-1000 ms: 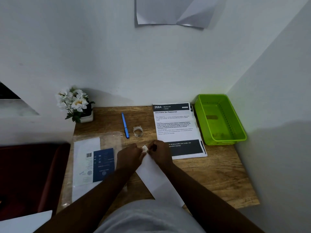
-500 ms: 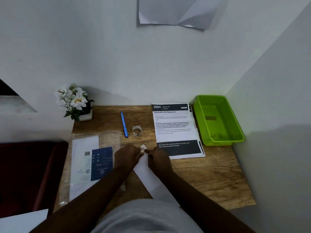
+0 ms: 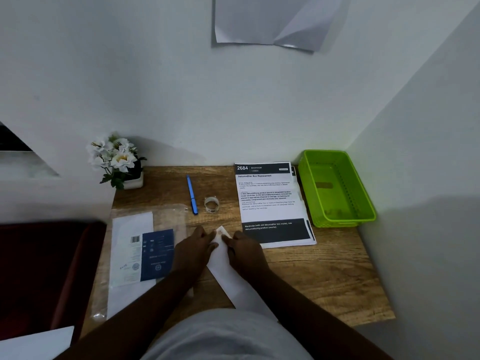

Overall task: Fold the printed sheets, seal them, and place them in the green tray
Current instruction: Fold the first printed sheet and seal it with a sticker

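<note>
**A:** What have I got under the hands?

**B:** A folded white sheet [image 3: 223, 258], lying at a slant near the desk's front edge, its near end running back toward the body. My left hand [image 3: 193, 252] and right hand [image 3: 246, 253] both sit on its far end, fingertips pinching the top corner from either side. There is a small pale patch on that corner; I cannot tell what it is.

**A:** What crowds the hands?

**B:** Just past the right hand lies the stack of printed sheets [image 3: 270, 203], its near left corner almost touching my knuckles. To the left lies a clear plastic sleeve [image 3: 145, 255] with a white and blue card inside, and my left forearm crosses its right edge. Beyond the hands, toward the back edge, sit a small roll of clear tape [image 3: 211, 204] and a blue pen [image 3: 192, 194], just beside each other.

**A:** And the tray?

**B:** The green tray [image 3: 363, 193] stands at the back right corner of the desk [image 3: 324, 281], against the right-hand wall and just beside the stack. A pot of white flowers [image 3: 117, 162] fills the back left corner.

**A:** Where is there room?

**B:** Bare wood at the front right, between the stack and the front edge. A dark red seat [image 3: 39, 268] butts against the left edge.
</note>
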